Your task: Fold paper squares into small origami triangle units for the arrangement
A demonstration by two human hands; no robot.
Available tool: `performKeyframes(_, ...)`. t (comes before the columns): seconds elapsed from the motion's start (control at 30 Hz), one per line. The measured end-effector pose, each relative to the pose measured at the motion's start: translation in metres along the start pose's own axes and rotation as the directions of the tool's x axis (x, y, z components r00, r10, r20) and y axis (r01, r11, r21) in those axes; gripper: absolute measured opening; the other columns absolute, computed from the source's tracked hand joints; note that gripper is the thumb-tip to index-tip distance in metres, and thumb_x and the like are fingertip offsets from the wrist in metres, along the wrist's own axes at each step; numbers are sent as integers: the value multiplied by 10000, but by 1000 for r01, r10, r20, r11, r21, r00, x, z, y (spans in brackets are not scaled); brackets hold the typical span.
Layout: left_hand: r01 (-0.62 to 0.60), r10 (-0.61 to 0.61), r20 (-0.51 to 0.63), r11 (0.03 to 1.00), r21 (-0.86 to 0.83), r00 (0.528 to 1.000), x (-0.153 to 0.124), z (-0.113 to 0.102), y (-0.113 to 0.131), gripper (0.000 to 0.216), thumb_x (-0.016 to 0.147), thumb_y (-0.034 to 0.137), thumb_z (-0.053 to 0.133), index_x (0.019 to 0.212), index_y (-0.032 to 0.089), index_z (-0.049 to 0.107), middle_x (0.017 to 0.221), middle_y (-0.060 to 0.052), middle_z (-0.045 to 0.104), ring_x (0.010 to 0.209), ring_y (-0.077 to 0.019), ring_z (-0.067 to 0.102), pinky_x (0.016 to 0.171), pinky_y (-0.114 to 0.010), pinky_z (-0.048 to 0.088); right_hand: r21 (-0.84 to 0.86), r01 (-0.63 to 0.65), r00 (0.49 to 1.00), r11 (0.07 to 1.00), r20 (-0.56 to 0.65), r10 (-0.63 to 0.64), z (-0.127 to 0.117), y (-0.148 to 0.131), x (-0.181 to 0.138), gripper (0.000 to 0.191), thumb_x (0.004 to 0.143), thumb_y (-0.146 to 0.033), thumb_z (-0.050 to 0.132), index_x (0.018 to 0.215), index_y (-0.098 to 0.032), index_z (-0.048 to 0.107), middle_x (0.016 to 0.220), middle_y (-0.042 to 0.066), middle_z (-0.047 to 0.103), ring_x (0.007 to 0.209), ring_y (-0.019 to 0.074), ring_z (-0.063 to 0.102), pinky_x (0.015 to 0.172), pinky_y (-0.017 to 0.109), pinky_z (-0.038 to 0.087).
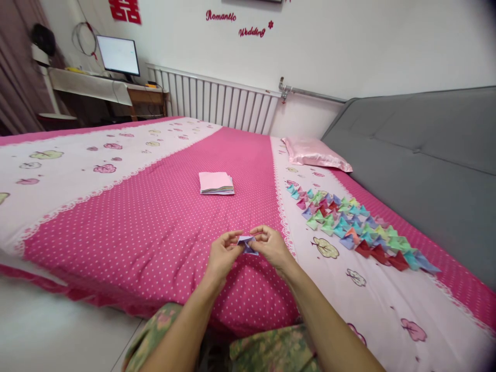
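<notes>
A: Report the largest surfaces first.

B: A bed [155,217] fills most of the view. Its cover has a pink centre panel with white dots, flanked by pale bands printed with leaf shapes. A grey padded headboard [426,155] runs along the right side. A white radiator [217,101] stands against the far wall, and a desk [89,85] carrying a monitor [118,55] sits in the far left corner.

A: Mid-sized items on the bed?

B: A pink pillow [315,153] lies at the far right, close to the headboard. Near it, on the pale right band, a long patch of folded paper pieces [349,222] in blue, green, red and purple lies in tight rows, pieces touching one another. A flat stack of paper sheets [216,183], pink sheet on top, rests on the dotted panel, well apart from the folded pieces.

A: State of the hands?

B: The left hand [222,253] and right hand [271,244] meet above the near edge of the bed. Both are narrowed to a pinch, fingertips closed on a single small purple folded paper [247,243] held between them, above the dotted panel and clear of the cover.

A: Anything below?

B: Floral-patterned cloth [271,349] shows at the bottom edge, under the forearms.
</notes>
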State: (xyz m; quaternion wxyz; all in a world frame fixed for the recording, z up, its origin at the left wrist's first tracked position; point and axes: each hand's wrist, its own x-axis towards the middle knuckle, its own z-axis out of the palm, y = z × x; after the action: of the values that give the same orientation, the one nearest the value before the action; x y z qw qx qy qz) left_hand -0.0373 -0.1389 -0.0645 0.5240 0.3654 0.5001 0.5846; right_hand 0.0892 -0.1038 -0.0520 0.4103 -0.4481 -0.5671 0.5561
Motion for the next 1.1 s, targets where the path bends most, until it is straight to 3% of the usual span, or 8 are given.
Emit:
performKeyframes(0.17,33,-33,28,999,2,999,-3,1,4,227,564,205,676,757,94,630,650,-64,651,577,-114,590,554,-190,444,-46,10,1000,999,-22,-11,1,-2,-2,242,564,-198,646,760,-157,510,598,-29,561,513,102,541,506,215,417)
performKeyframes(0.37,75,-74,-18,997,37,997,-5,1,7,198,555,181,656,739,112,630,616,-50,642,495,-97,550,442,-167,394,-89,-14,999,996,31,17,2,1,-3,189,602,-185,603,771,-148,528,597,-15,568,502,96,526,481,203,395)
performKeyframes(0.77,69,-69,12,997,-30,998,-4,1,6,174,551,137,649,716,96,614,607,-35,625,540,-89,556,551,-181,416,-80,-1,1000,997,7,2,4,3,-3,163,587,-188,607,715,-158,509,531,-39,553,447,84,498,449,188,366)
performKeyframes(1.1,104,-102,28,992,-68,994,-4,1,6,152,569,199,656,692,113,625,566,-16,606,450,-65,506,467,-172,378,-74,-23,1000,997,7,23,3,4,-3,210,566,-210,654,728,-147,535,566,-12,576,489,106,541,489,221,428)
